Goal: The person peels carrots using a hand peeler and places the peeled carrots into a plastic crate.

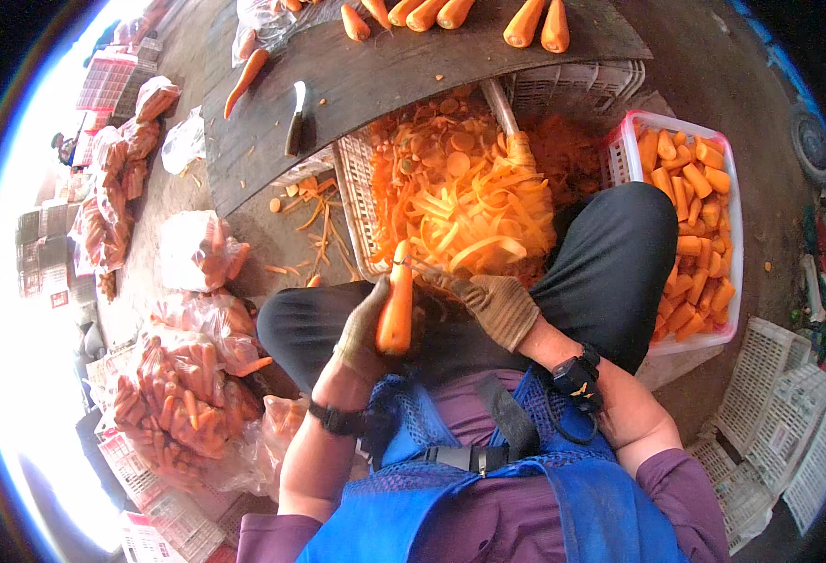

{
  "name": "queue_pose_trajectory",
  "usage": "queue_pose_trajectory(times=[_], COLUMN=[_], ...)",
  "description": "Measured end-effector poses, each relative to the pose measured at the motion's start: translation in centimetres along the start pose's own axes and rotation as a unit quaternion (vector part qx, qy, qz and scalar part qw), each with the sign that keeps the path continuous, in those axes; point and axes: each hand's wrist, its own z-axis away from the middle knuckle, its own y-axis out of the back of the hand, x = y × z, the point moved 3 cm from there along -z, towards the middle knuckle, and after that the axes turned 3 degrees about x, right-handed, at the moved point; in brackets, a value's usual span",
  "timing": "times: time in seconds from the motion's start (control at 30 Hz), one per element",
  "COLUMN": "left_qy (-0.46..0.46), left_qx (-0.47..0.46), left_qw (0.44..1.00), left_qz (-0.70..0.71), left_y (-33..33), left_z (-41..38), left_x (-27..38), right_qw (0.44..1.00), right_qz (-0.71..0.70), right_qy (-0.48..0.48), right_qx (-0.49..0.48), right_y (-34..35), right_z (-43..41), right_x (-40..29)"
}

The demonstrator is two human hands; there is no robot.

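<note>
My gloved left hand point(365, 325) grips a peeled-looking orange carrot point(396, 313) by its side, its thick end towards me. In my gloved right hand point(501, 306) is a peeler point(433, 272), its blade end against or very near the carrot's upper part; blur hides which. Just beyond both hands stands a plastic crate point(358, 204) heaped with carrot peelings point(469, 211) and some round cut slices point(458, 165). A bar wrapped in orange material point(521, 149) lies across the heap.
A dark board point(385, 77) holds a knife point(296, 119), an unpeeled carrot point(246, 81) and several other carrots point(525, 24). At right is a white crate of cut carrots point(694, 232); stacked crates point(772, 394) stand behind it. Bags of carrots point(181, 394) lie at left.
</note>
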Motion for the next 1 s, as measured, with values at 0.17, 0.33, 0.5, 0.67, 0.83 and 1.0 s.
queue_pose_trajectory(times=[0.17,0.33,0.5,0.67,0.83,1.0], left_qy=[-0.052,-0.061,0.045,-0.02,-0.053,-0.073], left_qx=[-0.008,-0.02,0.046,0.016,-0.009,-0.018], left_qw=[0.999,0.995,0.996,0.997,0.998,0.997], left_qz=[-0.01,-0.078,-0.069,-0.07,-0.019,-0.034], left_y=[-1.9,-2.0,-2.3,-2.1,0.3,-2.3], left_z=[-3.6,-3.5,5.8,4.7,-1.9,-4.5], left_x=[0.9,1.1,-1.7,-0.3,1.6,1.4], right_qw=[0.997,0.987,0.996,0.995,0.999,0.999], right_qz=[0.054,0.118,0.032,0.088,0.037,0.046], right_qy=[0.038,0.099,-0.078,-0.025,0.025,0.018], right_qx=[-0.033,-0.045,0.025,0.032,-0.005,-0.019], right_y=[-0.7,-0.9,0.9,0.4,0.0,0.4], right_z=[0.8,0.9,-1.0,-0.9,0.2,0.7], right_x=[-0.9,-0.5,2.7,1.1,-0.8,-1.5])
